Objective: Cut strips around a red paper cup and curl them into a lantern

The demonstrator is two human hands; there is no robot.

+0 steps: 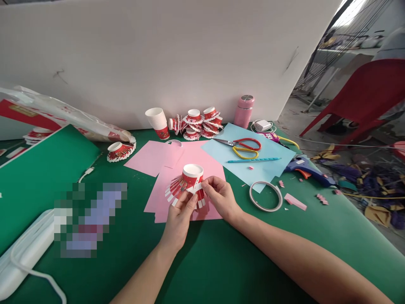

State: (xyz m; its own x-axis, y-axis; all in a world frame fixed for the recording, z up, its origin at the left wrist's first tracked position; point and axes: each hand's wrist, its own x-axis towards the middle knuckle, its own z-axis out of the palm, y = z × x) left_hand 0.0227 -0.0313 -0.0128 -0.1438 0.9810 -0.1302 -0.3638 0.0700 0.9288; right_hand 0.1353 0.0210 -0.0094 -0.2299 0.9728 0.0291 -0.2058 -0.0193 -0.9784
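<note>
Between my two hands is a red and white paper cup [192,172], bottom up, its wall cut into strips that fan outward at the left. My left hand [179,217] pinches the strips at the cup's lower front. On the cup's right side, the thumb and fingertips of my right hand [223,196] are closed on another strip. Beneath the cup lie pink paper sheets [164,207]. To the right, blue paper [218,147] carries scissors [245,145] with red and yellow handles and a blue pencil [253,160].
Several cut cups [202,122] and a cup stack [158,122] stand by the wall, near a pink bottle [244,112]. A tape roll [265,197] and a glue gun [310,171] lie right. At left are a green board [41,181] and a white power strip [28,249].
</note>
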